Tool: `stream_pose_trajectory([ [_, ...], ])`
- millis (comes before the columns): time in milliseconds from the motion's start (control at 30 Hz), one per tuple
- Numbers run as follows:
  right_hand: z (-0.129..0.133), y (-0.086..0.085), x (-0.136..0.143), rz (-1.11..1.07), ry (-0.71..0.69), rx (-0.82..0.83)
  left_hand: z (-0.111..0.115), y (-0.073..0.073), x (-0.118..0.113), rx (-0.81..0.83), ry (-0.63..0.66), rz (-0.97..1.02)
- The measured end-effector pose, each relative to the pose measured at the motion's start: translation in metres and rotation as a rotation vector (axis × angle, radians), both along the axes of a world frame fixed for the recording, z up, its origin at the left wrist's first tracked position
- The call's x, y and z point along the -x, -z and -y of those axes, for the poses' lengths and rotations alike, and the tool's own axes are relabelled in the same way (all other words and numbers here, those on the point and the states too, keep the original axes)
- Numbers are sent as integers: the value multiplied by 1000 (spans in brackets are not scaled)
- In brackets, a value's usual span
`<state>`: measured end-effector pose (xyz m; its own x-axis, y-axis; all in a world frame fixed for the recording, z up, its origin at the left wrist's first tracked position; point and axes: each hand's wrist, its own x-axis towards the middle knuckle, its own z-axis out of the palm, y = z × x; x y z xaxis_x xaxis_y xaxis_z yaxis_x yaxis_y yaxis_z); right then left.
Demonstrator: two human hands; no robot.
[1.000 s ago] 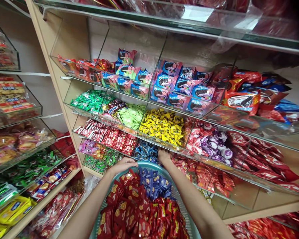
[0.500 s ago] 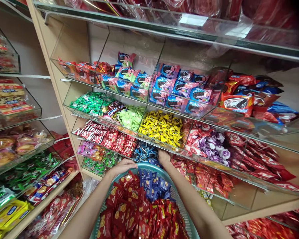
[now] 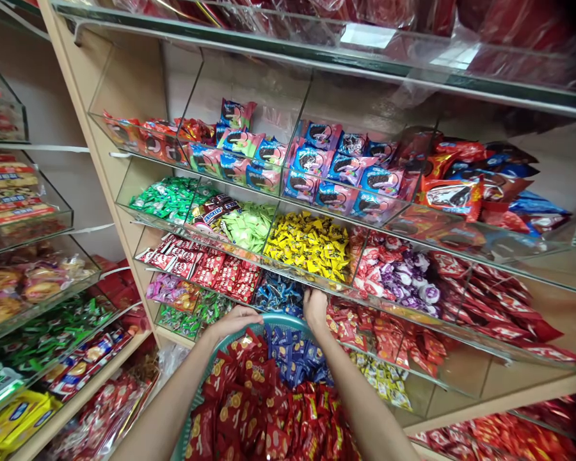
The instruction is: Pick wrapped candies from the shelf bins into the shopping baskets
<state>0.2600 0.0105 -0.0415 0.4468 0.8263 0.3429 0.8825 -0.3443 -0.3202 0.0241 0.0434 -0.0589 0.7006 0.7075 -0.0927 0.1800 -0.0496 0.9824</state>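
Left hand (image 3: 236, 320) gripping far rim of curved teal plastic basket (image 3: 288, 319); basket sitting between arms, holding small red candy packets (image 3: 235, 406). Right hand (image 3: 315, 308) reaching past rim, nearer shiny blue wrapped candies (image 3: 278, 293) lying just left; fingers hiding, cannot tell grip.

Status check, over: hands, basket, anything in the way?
Left hand on basket rim. Right hand beside blue sweets, fingertips hidden. Basket holding red and blue packets. Glass shelf close above right hand.
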Motion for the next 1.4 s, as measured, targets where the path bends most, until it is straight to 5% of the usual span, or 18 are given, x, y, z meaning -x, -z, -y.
stream_pose_trajectory([
  [200,23,16,10,-161,-35,-328,0,-1,1,-7,8,-1],
  [433,36,13,18,-364,-227,-416,1,0,0,2,5,6],
  [600,23,5,33,-376,-384,-459,2,1,0,23,-9,4],
  [1000,-14,9,65,-183,-275,-480,-1,9,-2,-12,0,34],
  [1400,-49,4,65,14,-224,-308,-1,2,0,-11,2,3],
])
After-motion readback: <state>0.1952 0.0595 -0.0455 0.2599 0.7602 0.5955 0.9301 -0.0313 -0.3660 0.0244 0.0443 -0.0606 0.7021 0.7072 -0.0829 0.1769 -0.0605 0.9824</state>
